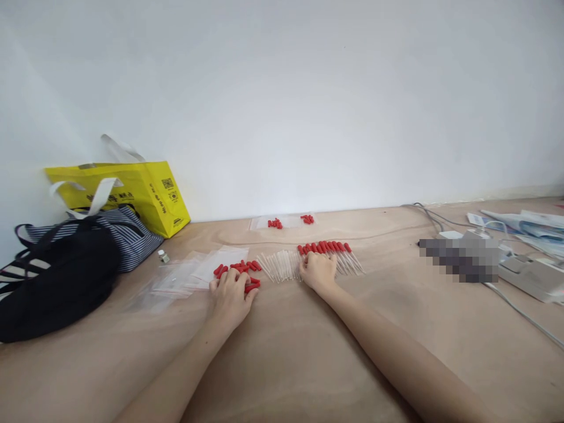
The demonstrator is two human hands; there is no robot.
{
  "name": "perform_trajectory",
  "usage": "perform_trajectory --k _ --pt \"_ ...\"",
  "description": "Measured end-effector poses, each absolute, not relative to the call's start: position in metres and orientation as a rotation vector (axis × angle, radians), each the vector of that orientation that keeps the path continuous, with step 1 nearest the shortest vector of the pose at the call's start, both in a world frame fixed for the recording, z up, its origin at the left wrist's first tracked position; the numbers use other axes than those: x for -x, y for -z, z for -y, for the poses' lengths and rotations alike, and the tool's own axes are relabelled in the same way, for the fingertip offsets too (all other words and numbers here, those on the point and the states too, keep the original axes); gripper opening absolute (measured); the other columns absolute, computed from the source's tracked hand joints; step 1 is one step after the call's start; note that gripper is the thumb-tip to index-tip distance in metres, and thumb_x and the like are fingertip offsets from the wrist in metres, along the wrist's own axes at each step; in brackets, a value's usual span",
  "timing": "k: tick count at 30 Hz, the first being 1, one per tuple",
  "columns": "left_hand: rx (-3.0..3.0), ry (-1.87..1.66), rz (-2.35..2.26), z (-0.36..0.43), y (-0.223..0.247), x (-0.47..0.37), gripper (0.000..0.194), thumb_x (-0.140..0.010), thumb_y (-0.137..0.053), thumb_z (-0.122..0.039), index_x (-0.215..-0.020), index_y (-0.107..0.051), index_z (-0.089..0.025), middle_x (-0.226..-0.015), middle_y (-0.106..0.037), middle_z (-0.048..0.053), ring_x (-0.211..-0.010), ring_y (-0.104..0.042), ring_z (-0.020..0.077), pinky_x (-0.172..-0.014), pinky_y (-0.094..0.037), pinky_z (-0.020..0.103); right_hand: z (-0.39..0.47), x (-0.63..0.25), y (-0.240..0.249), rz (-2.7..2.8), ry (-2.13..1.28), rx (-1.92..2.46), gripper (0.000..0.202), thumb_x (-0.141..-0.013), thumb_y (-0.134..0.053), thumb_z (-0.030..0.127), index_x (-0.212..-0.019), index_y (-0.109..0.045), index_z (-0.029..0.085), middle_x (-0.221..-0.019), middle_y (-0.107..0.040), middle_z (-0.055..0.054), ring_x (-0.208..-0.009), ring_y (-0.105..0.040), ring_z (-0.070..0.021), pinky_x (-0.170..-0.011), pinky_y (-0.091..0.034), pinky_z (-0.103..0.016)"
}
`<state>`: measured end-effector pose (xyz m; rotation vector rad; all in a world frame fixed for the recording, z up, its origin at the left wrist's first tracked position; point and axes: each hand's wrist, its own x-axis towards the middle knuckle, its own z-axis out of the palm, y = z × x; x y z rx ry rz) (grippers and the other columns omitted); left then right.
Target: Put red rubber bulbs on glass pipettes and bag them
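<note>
My left hand point(230, 294) rests over a loose pile of red rubber bulbs point(240, 267), thumb and fingers apart, with a few bulbs showing between them. Right of the pile, thin clear tubes point(282, 265) lie side by side on the table. My right hand point(319, 271) is at the right end of these tubes, its fingers curled together; what they pinch is hidden. Beyond and to the right of it, droppers with red bulbs point(339, 248) on their ends lie in a slanted row, partly covered by this hand.
Flat clear plastic bags point(180, 283) and a small glass bottle point(163, 256) lie left. A filled clear bag point(288, 222) lies by the wall. A black bag point(66, 276) and yellow bag point(154, 197) stand far left. Cables, a power strip point(531, 276) and papers point(524, 224) lie right.
</note>
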<state>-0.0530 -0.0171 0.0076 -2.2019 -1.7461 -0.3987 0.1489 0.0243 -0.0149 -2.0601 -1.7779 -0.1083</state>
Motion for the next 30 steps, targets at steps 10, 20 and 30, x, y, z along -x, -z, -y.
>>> perform_trajectory --k 10,20,30 --pt "2.208 0.402 1.689 0.016 -0.005 0.054 0.013 -0.076 -0.050 -0.028 -0.073 -0.059 -0.018 -0.086 -0.055 0.008 -0.084 -0.049 0.0241 -0.070 -0.031 0.037 -0.040 -0.140 0.016 1.828 0.085 2.142 0.017 -0.071 -0.046 0.016 -0.070 -0.063 0.010 -0.072 -0.064 -0.015 -0.072 -0.057 -0.0236 -0.076 -0.022 -0.039" --pt "2.619 0.729 1.554 0.031 0.009 0.028 0.010 -0.081 -0.042 -0.023 -0.078 -0.049 -0.017 -0.079 -0.060 0.002 -0.077 -0.053 0.0179 -0.075 -0.027 0.036 0.005 -0.171 0.012 2.075 0.114 1.823 0.017 -0.080 -0.036 0.011 -0.085 -0.052 0.011 -0.091 -0.057 -0.014 -0.085 -0.050 -0.0217 -0.071 -0.030 -0.030" --pt "2.741 0.837 1.515 0.034 0.017 0.015 0.020 -0.084 -0.037 -0.019 -0.093 -0.055 -0.023 -0.089 -0.063 0.001 -0.085 -0.054 0.0168 -0.080 -0.025 0.037 0.041 -0.191 0.035 2.167 -0.221 1.108 0.031 -0.083 -0.033 0.006 -0.107 -0.047 0.019 -0.094 -0.059 -0.006 -0.086 -0.052 -0.0161 -0.074 -0.030 -0.030"
